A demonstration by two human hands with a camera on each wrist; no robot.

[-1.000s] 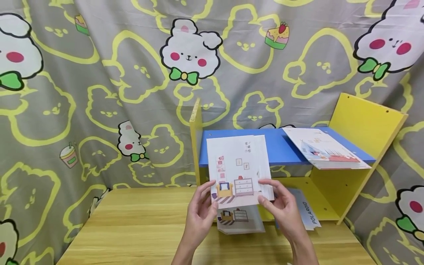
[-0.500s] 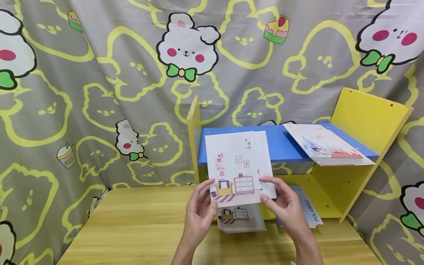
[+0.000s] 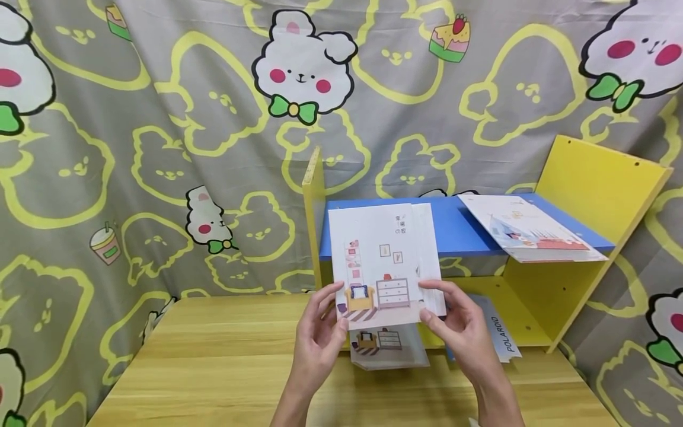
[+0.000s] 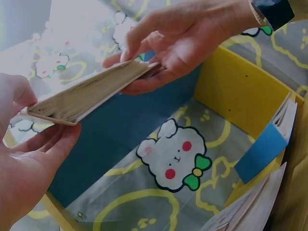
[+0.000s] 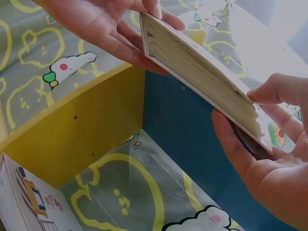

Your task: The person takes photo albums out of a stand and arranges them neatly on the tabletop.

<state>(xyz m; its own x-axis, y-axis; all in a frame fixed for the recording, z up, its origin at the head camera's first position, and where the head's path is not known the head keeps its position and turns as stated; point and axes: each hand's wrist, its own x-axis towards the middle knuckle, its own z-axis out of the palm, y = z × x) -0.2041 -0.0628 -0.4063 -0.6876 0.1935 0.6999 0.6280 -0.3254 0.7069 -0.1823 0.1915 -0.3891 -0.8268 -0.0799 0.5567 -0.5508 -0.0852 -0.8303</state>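
Observation:
Both hands hold up a white book point(image 3: 373, 261), its cover printed with an armchair, a chest of drawers and picture frames. My left hand point(image 3: 320, 338) pinches the lower left edge, thumb in front. On the opposite side my right hand point(image 3: 464, 332) grips the lower right edge, thumb and index finger on the front. The wrist views show the thick page block point(image 4: 91, 91) between hard covers, with fingers under and thumbs over it. Below it, in the head view, stands a second white book point(image 3: 389, 353) with a matching picture, partly hidden by the held one.
A yellow and blue shelf unit point(image 3: 315, 196) stands at the back of the wooden table point(image 3: 213, 356). On its blue board point(image 3: 453, 222) lies another white book point(image 3: 533, 228), overhanging the front. A grey-blue book point(image 3: 501, 335) marked POLAROID sits lower down. A patterned curtain point(image 3: 224, 166) hangs behind.
The head view has tilted slightly downward, so the shelf and curtain sit a little higher in it. Both hands keep the same grip on the white book.

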